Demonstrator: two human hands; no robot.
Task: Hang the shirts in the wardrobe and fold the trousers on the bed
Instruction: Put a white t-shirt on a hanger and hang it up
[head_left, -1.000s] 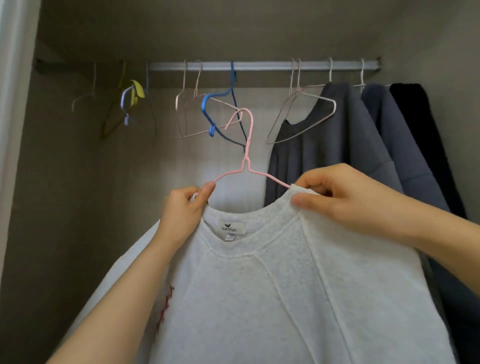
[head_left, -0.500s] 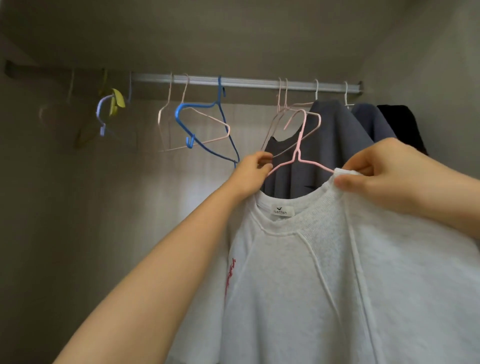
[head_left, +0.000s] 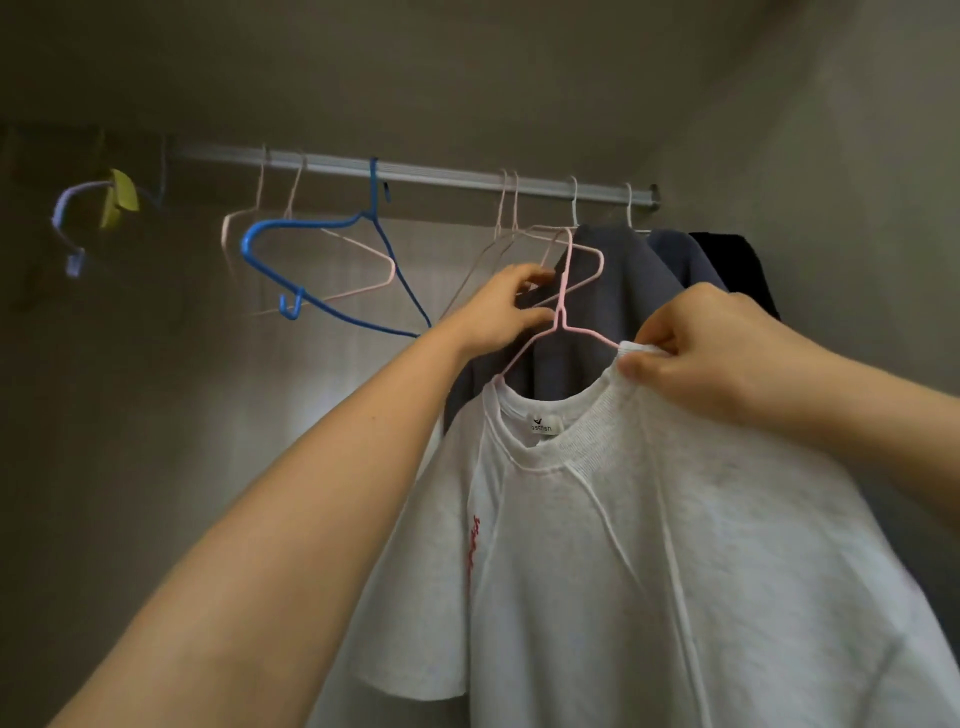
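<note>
Far left on the rail (head_left: 415, 174) there's a yellow and lilac hanger (head_left: 83, 208), then a blue hanger (head_left: 332, 260) and some bare pink ones, all empty, so plenty of room. The left hand (head_left: 498, 306) is up by the neck of the pink hanger (head_left: 563, 312) with its fingers curled, but I can't tell if its grip is actually on the wire or just beside it. The white shirt (head_left: 649, 545) is already on that hanger, held below the rail with the hook not over it yet. The right hand (head_left: 711, 353) has its grip pinched on the shirt's shoulder by the collar. Behind that, toward the right, 3 dark tops (head_left: 623, 291) hang on the rail, so I'd call those done. What's left: hook this 1 on, then the trousers. No bed or trousers in view.
</note>
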